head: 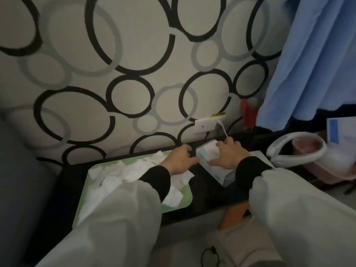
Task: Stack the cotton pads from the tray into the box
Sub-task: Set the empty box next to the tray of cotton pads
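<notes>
A light green tray lies on the dark table, heaped with several white cotton pads. To its right stands a small white box, open at the top, with pads inside. My left hand rests over the tray's far right corner, fingers curled toward the box; whether it holds a pad I cannot tell. My right hand lies spread over the box's opening, palm down on the pads inside. Both white sleeves with black cuffs hide part of the tray and box.
A wall with black and grey rings stands right behind the table, with a white socket and a cable. A white neck fan and a pink tub sit at right under a blue cloth. Black-rimmed glasses lie on my lap.
</notes>
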### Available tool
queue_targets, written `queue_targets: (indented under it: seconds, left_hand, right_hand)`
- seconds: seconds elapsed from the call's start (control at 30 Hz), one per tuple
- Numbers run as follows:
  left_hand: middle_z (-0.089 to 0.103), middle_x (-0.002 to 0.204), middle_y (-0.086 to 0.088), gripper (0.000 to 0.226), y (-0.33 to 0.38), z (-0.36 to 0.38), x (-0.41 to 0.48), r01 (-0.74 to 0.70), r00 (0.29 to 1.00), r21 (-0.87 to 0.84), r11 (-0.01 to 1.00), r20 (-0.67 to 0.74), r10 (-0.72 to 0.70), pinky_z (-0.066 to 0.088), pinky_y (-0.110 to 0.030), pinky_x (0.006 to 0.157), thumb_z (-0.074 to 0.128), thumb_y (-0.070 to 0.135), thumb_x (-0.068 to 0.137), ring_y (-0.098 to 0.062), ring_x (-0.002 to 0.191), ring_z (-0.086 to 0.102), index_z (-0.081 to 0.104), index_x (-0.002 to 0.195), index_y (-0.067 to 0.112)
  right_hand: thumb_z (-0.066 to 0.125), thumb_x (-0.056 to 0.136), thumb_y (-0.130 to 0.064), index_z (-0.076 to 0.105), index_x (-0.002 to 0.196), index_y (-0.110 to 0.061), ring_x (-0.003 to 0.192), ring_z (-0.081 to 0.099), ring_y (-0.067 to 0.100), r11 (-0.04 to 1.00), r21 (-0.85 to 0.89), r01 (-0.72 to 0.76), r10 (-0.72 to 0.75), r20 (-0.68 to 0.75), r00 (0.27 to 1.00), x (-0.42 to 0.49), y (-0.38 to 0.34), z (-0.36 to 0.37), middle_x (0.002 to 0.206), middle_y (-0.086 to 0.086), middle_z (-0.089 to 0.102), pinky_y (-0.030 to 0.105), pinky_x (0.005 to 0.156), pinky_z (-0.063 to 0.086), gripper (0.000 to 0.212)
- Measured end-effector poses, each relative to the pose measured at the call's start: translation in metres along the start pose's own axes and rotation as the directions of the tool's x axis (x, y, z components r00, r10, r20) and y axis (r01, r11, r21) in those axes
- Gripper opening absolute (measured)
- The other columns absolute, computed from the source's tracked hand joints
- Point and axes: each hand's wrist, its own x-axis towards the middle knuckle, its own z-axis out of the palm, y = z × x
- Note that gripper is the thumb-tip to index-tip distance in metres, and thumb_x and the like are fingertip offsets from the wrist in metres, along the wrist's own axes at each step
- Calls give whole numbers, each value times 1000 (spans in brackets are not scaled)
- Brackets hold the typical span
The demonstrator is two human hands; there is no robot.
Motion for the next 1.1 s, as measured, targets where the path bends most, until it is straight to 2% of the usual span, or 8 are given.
queue_targets:
  seconds: [0.17,0.3,0.43,0.57,0.73,0.93,1.0,1.1]
  left_hand:
    - [62,94,-5,7,-8,54,24,189,982,-393,900,69,-176,51,-38,81,59,16,95,-25,93,61,57,102,17]
    - [60,115,-2,35,-10,79,39,274,961,-559,782,131,-243,55,-38,90,59,10,92,-23,110,59,51,125,16]
    - [62,115,-4,32,-11,84,49,306,937,-642,703,74,-340,57,-43,94,59,5,88,-23,110,61,56,118,15]
    - [65,109,-18,40,-15,85,51,327,904,-705,629,38,-427,60,-47,85,62,7,81,-33,103,66,59,121,6]
    - [65,116,-17,40,-15,82,47,364,878,-744,561,74,-473,56,-35,57,61,5,84,-32,102,66,58,124,11]
    - [65,113,-11,41,-1,70,38,343,906,-764,547,115,-408,56,-36,63,63,11,84,-27,94,65,56,124,17]
    - [65,108,-8,28,7,62,33,343,917,-758,554,144,-371,54,-38,69,61,17,90,-24,92,63,57,118,20]
    - [64,100,-4,22,11,54,29,357,918,-766,535,183,-351,47,-34,69,58,25,96,-20,85,60,58,118,19]
  right_hand:
    - [64,66,-76,24,150,-29,140,24,44,992,-27,-126,129,145,981,14,14,32,155,16,15,55,110,32,104]
    - [64,68,-73,26,147,-26,135,30,45,992,-28,-124,126,88,988,20,18,42,148,19,26,57,108,34,99]
    - [66,59,-78,24,145,-28,136,24,44,992,36,-119,116,77,990,19,12,48,148,16,19,55,106,33,108]
    - [68,59,-76,30,141,-26,126,35,41,991,87,-104,103,23,994,17,1,57,140,14,24,47,94,42,103]
    - [65,56,-81,38,136,-27,118,42,38,994,59,-87,88,-16,996,11,-3,59,131,13,32,44,88,44,100]
    - [52,58,-84,47,137,-22,114,51,33,983,178,-55,59,-15,998,8,3,44,128,12,48,40,86,44,100]
    - [59,68,-73,60,129,-18,111,56,27,931,360,-62,69,-7,998,8,9,34,125,9,60,38,90,47,82]
    - [63,83,-55,71,109,-13,93,67,24,588,796,-144,123,87,989,8,25,19,103,7,73,44,90,54,50]
